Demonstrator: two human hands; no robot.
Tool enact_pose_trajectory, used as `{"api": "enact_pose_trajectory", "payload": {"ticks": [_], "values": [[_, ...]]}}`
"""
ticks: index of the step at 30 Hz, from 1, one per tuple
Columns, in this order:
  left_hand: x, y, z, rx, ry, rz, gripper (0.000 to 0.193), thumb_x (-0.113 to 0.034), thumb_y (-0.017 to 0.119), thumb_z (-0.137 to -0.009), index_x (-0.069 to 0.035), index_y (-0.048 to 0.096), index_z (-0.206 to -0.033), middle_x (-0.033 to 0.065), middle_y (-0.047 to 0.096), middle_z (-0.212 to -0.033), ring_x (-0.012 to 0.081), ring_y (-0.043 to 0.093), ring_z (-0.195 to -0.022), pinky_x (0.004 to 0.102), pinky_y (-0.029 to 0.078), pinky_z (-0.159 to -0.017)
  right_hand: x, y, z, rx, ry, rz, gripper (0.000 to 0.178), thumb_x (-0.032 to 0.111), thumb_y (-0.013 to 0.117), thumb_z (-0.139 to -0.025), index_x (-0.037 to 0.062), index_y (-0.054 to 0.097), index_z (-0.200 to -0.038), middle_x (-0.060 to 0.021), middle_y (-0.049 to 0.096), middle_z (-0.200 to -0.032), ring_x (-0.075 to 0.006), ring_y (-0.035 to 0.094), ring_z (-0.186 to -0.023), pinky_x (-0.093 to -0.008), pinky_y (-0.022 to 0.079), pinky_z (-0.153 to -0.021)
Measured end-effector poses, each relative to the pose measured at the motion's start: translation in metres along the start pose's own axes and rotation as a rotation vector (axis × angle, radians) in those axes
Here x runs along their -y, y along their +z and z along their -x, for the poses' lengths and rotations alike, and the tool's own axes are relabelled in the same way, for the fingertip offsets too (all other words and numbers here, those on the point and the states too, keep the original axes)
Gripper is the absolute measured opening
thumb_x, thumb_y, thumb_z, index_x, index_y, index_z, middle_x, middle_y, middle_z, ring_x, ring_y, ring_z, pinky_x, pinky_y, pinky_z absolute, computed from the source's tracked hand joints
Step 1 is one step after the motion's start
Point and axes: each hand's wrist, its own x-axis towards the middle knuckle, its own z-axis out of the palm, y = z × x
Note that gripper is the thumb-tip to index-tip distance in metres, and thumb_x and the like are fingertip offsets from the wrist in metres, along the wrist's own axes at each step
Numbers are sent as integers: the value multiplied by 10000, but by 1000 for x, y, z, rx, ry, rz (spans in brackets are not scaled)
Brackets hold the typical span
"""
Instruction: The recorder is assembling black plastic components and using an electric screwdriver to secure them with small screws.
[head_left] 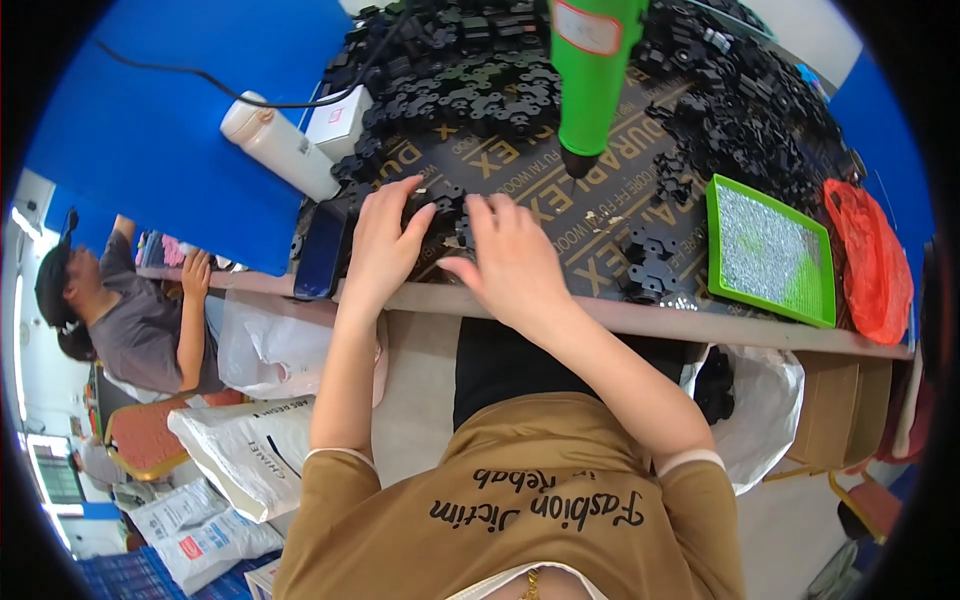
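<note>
My left hand (385, 242) rests near the table's front edge, thumb apart from the fingers, with nothing visible in it. My right hand (518, 258) is beside it with spread fingers, its fingertips close to small black plastic parts (447, 203) lying between the hands. Whether the right fingertips touch a part is hard to tell. Ahead and to the right hangs a green electric screwdriver (592, 100), its bit pointing down. A green tray (772, 312) of small silvery screws (762, 232) lies at the right, and a few black parts (650, 262) sit nearer.
Heaps of black plastic parts (470, 95) cover the far table. At left are a white bottle (285, 150), a small white box (340, 122) and a dark phone (322, 250). A red plastic bag (868, 262) borders the tray. Another person (140, 320) sits at far left.
</note>
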Motion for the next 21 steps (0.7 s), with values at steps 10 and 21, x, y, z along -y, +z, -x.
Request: {"api": "enact_pose_trajectory", "payload": {"ticks": [10, 21], "values": [[-20, 13, 13, 65, 98, -32, 345, 43, 572, -782, -49, 625, -1111, 162, 641, -1006, 343, 597, -941, 397, 470, -837, -25, -72, 37, 265, -109, -9, 433, -41, 565, -728, 17, 514, -1154, -155, 541, -1164, -339, 512, -1084, -430, 387, -965], [-79, 59, 15, 169, 155, 343, 387, 76, 535, -795, -29, 578, -1165, 155, 611, -1030, 339, 599, -941, 356, 479, -807, -56, -117, 49, 312, -148, 161, 432, -82, 568, -696, 67, 559, -1101, -109, 603, -1172, -260, 518, -1183, -511, 223, -1115]]}}
